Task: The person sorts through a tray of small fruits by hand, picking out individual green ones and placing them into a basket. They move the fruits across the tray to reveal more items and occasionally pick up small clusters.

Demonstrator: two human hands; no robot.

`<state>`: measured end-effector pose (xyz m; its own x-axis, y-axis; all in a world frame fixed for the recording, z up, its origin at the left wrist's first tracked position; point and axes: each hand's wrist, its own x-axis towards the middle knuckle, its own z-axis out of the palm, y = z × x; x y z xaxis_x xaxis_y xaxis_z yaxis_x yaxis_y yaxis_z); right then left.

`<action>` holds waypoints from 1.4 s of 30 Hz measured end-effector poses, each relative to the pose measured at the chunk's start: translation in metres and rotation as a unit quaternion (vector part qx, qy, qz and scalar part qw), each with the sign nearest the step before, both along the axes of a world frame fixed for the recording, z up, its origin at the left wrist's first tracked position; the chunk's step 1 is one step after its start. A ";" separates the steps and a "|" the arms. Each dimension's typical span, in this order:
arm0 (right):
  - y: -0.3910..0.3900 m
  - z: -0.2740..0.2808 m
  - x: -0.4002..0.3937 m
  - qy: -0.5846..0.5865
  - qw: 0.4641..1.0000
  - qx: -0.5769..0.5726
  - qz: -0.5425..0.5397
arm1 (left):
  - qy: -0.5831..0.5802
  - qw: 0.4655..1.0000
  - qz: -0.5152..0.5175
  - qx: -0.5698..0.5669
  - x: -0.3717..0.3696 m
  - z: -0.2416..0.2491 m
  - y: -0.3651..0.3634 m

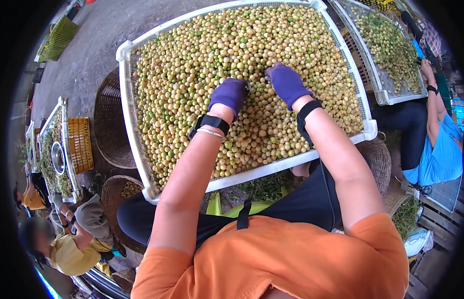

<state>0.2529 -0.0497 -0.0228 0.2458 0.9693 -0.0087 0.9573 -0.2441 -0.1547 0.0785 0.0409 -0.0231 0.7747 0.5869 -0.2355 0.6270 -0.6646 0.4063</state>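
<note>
A large white mesh tray (pixel 123 94) lies in front of me, filled with small round yellow-green fruits (pixel 192 60). Both hands wear purple gloves and are down among the fruits near the middle of the tray. My left hand (pixel 230 95) has its fingers curled downward, the tips mostly hidden behind the glove. A short distance to its right, my right hand (pixel 287 84) points inward with bent fingers against the fruits. What either hand holds, if anything, is hidden. Dark bands circle both wrists.
Woven baskets (pixel 111 119) stand left of the tray, one with fruits (pixel 131 189) inside. At right, a person in blue (pixel 439 154) sits by another tray (pixel 386 97) of fruits on stems. A person in yellow (pixel 72 254) is lower left, near a yellow crate (pixel 80 144).
</note>
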 end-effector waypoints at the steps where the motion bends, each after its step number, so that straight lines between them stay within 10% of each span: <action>1: 0.000 0.000 -0.001 -0.008 1.000 -0.011 0.008 | 0.014 1.000 -0.010 -0.007 0.002 0.003 -0.001; 16: -0.004 0.003 0.003 0.040 0.998 -0.019 0.047 | 0.117 0.993 -0.013 -0.002 0.019 0.022 -0.015; 19: -0.010 0.013 0.011 0.281 0.958 -0.009 -0.053 | 0.103 0.994 -0.035 0.003 0.012 0.020 -0.015; 23: -0.035 0.023 0.033 0.766 0.628 0.074 -0.116 | 0.118 0.992 -0.043 -0.006 0.003 0.021 -0.018; 26: -0.041 0.012 0.050 0.919 0.379 0.071 -0.081 | 0.126 0.992 -0.004 -0.003 0.003 0.021 -0.025; 32: -0.022 0.030 0.020 0.450 0.865 -0.021 -0.221 | 0.085 0.992 0.034 -0.090 0.000 0.029 -0.008; 33: -0.019 0.025 0.016 0.278 0.953 0.050 -0.106 | 0.070 0.990 0.047 -0.112 -0.002 0.036 -0.005; 36: -0.017 0.021 0.009 0.098 0.991 -0.082 -0.031 | -0.247 0.775 0.294 -0.502 -0.022 0.024 0.004; 38: -0.017 0.020 0.003 0.051 0.994 -0.088 -0.032 | -0.433 0.756 0.104 -0.480 -0.031 -0.013 0.018; 40: -0.017 0.024 -0.004 0.000 0.995 -0.096 -0.025 | -0.367 0.550 0.331 -0.673 -0.026 0.028 0.009; 42: -0.015 0.021 -0.007 -0.028 0.994 -0.101 -0.017 | -0.327 0.654 0.303 -0.612 -0.023 0.019 0.010</action>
<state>0.2461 -0.0645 -0.0014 0.2834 0.9405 -0.1877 0.9539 -0.2966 -0.0458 0.0558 0.0507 -0.0037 0.6576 0.5149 -0.5499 0.0510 0.6978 0.7145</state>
